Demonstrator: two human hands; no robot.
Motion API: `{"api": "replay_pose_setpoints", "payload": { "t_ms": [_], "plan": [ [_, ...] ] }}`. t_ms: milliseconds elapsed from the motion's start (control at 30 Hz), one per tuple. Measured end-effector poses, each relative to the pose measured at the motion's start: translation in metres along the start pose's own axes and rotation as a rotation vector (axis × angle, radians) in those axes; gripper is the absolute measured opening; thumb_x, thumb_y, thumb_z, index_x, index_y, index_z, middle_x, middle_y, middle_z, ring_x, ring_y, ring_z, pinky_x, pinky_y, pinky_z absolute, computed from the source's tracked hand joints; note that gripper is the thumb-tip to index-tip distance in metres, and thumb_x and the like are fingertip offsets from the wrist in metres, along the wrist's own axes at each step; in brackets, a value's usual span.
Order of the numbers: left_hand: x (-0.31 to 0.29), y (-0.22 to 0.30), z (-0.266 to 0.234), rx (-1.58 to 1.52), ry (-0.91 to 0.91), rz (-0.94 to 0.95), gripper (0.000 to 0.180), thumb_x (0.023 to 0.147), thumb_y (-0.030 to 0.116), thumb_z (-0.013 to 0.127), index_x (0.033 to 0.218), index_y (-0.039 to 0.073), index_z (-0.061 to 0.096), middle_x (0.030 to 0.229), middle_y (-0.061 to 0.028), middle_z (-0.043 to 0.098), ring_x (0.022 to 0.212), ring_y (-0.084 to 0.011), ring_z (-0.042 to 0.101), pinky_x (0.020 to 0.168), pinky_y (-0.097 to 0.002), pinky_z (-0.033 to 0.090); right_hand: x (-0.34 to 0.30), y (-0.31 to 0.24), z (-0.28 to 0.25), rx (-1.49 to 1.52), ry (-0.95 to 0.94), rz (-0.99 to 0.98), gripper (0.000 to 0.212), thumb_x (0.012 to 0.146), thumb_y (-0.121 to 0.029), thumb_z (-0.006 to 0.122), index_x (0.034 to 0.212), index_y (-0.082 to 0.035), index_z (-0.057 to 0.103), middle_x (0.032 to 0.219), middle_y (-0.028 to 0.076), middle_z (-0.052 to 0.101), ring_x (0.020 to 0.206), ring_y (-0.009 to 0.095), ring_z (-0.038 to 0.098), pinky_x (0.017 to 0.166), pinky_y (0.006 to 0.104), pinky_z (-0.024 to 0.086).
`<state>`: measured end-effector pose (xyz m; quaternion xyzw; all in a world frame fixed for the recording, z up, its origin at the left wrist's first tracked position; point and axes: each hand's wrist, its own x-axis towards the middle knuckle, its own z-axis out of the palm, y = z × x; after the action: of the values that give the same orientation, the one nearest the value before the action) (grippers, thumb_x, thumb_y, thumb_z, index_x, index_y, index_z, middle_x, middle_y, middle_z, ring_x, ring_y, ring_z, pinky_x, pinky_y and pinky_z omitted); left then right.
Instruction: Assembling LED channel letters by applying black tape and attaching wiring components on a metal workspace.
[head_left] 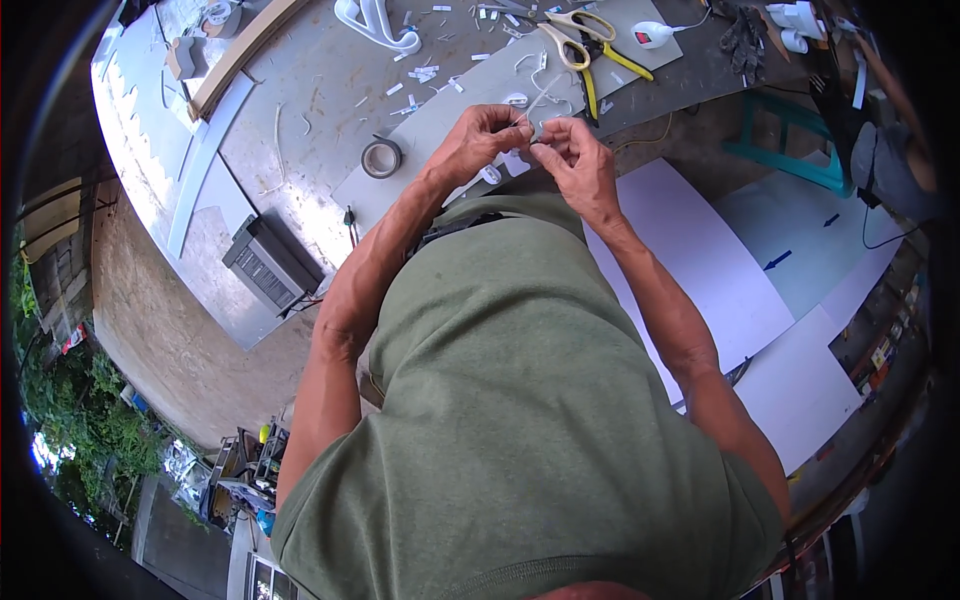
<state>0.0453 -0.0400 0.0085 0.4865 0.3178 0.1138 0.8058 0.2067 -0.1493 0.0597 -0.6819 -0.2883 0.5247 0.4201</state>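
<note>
Above the near edge of the grey worktop, the left hand and right hand meet with fingertips pinched together on a small thin white strip, too tiny to make out clearly. A roll of grey tape lies just left of the left hand, and yellow-handled scissors rest beyond both hands among white scraps. A black box sits well left of the tape, at the worktop's edge.
</note>
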Motion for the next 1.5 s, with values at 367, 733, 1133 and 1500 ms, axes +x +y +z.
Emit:
{"api": "replay_pose_setpoints", "payload": {
  "t_ms": [367,733,1133,1500],
  "plan": [
    [-0.001,0.007,0.001,0.072,-0.034,-0.033,0.019,0.093,0.022,0.068,0.094,0.004,0.070,0.083,0.0007,0.067,0.079,-0.0071,0.058,0.076,-0.0263,0.046,0.009,0.014,-0.008,-0.767,0.120,-0.893,0.018,0.084,-0.005,0.074,0.098,-0.001,0.063,0.088,0.010,0.066,0.078,0.028,0.069,0.068,0.0380,0.056],
    [0.001,0.007,0.004,0.043,-0.061,-0.025,0.019,0.095,0.022,0.066,0.096,0.003,0.068,0.086,0.0004,0.066,0.083,-0.0083,0.059,0.079,-0.0261,0.046,0.003,0.010,-0.006,0.454,-0.151,0.287,0.017,0.094,-0.017,0.067,0.100,-0.004,0.059,0.086,0.004,0.063,0.066,0.013,0.059,0.052,0.0267,0.046],
    [0.001,0.006,0.001,0.085,-0.037,-0.036,0.018,0.093,0.019,0.068,0.095,0.002,0.071,0.082,-0.0022,0.068,0.081,-0.0105,0.061,0.078,-0.0276,0.047,0.010,0.013,-0.009,-0.751,0.094,-0.901,0.019,0.084,-0.003,0.073,0.100,-0.002,0.062,0.091,0.012,0.066,0.080,0.030,0.068,0.070,0.0389,0.055],
    [-0.001,0.009,0.001,0.022,-0.022,-0.047,0.015,0.093,0.017,0.067,0.097,0.003,0.069,0.086,0.0004,0.066,0.081,-0.0082,0.058,0.079,-0.0256,0.046,0.005,0.010,-0.008,0.558,-0.199,0.316,0.019,0.097,-0.020,0.066,0.097,-0.001,0.062,0.081,0.004,0.065,0.066,0.012,0.062,0.050,0.0267,0.048]
  ]
}}
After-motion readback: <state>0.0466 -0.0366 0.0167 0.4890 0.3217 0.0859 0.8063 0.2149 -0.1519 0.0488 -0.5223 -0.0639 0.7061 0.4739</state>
